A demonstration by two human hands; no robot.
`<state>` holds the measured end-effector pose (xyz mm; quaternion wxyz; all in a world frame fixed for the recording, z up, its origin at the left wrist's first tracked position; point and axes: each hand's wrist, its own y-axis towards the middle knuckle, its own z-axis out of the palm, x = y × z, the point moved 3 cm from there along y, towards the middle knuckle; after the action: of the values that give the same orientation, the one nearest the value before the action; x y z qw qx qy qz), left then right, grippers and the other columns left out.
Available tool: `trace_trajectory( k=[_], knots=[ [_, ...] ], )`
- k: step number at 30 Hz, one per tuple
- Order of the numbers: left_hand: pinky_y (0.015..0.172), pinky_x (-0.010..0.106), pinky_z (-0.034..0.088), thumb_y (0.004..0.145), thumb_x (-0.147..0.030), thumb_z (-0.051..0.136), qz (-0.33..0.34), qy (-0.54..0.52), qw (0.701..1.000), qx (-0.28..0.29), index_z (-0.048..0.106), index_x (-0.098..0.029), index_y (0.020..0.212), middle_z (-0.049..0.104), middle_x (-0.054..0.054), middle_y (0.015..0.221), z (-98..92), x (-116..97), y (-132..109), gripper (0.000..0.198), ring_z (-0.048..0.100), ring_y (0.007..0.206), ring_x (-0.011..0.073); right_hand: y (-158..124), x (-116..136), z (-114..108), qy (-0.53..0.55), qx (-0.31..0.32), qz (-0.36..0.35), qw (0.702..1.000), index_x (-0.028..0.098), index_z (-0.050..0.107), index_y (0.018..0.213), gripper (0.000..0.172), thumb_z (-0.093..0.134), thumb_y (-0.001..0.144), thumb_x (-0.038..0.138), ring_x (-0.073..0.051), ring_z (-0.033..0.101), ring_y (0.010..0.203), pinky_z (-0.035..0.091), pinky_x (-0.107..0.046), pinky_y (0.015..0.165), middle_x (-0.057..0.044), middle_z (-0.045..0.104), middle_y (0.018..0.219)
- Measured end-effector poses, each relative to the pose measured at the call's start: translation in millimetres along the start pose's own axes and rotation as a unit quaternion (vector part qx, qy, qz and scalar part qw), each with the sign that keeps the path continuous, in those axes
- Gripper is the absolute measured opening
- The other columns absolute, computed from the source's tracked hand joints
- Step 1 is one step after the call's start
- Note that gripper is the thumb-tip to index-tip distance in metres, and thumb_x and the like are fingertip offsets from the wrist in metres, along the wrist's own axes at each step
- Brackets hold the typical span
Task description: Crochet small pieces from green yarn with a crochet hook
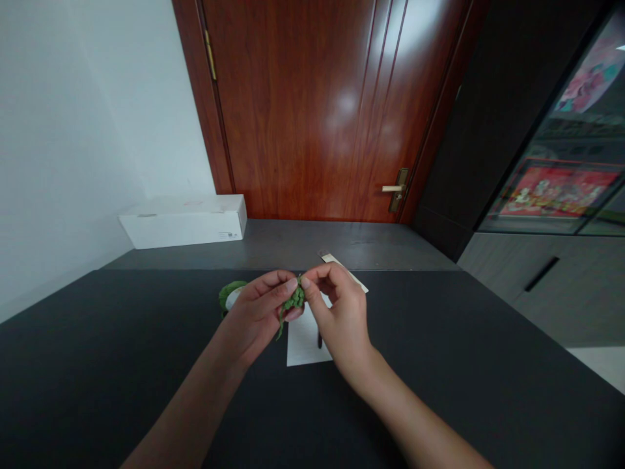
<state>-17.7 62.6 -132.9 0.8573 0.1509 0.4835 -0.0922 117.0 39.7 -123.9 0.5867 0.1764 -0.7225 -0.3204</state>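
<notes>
Between my two hands, above the dark table, is a small green crocheted or knotted yarn piece (295, 300), with a loose tail hanging down on its left. My left hand (266, 301) holds it, thumb on the near side and fingers curled behind. At the top edge of the piece, my right hand (336, 296) pinches with thumb and forefinger; whether a fine tool is in that pinch is too small to see. Behind my left hand sits a ball of green yarn (229, 294) with a white middle, partly hidden.
Under my hands lies a white sheet of paper (300, 348) with a dark slim object (319, 339) on it. Beyond my right hand is a pale flat strip (359, 280). A long white box (190, 225) stands at the back left, before a wooden door (303, 117).
</notes>
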Motion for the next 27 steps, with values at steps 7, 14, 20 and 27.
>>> trace_trajectory(
  k=[7,14,20,27],
  knots=[
    [0.052,0.021,0.042,0.071,-0.023,0.087,-0.002,0.004,1.000,-0.006,0.071,-0.011,0.077,0.059,0.002,0.069,0.2,-0.1,1.3,0.020,0.048,0.061,0.0096,0.8,2.6,-0.5,-0.033,0.019,-0.017,0.999,0.020,0.061,0.085,0.008,0.061,0.092,0.016,-0.015,0.062,0.076,0.049,-0.029,0.071,-0.001,0.062,0.082],
    [0.053,0.021,0.041,0.074,-0.024,0.084,-0.004,0.010,1.000,0.014,0.071,-0.011,0.076,0.056,0.001,0.069,1.1,1.1,1.4,0.018,0.046,0.061,0.0092,1.1,4.1,-0.4,-0.060,0.017,-0.032,0.998,0.019,0.060,0.085,0.009,0.058,0.093,0.015,-0.014,0.058,0.074,0.046,-0.028,0.069,-0.001,0.061,0.082],
    [0.053,0.022,0.040,0.075,-0.023,0.083,0.000,0.011,1.000,0.022,0.071,-0.011,0.075,0.056,0.002,0.070,1.0,0.2,2.0,0.018,0.046,0.061,0.0091,1.9,3.2,-0.8,-0.053,0.023,-0.031,0.998,0.019,0.059,0.086,0.009,0.058,0.094,0.016,-0.014,0.058,0.073,0.046,-0.027,0.068,-0.001,0.060,0.081],
    [0.053,0.022,0.040,0.075,-0.024,0.083,-0.001,0.018,1.000,0.021,0.071,-0.011,0.076,0.057,0.002,0.070,2.0,-0.3,1.3,0.018,0.047,0.060,0.0091,1.8,2.4,0.0,-0.039,0.014,-0.024,0.999,0.019,0.059,0.085,0.008,0.060,0.093,0.018,-0.015,0.061,0.074,0.047,-0.028,0.069,-0.001,0.061,0.081]
  ],
)
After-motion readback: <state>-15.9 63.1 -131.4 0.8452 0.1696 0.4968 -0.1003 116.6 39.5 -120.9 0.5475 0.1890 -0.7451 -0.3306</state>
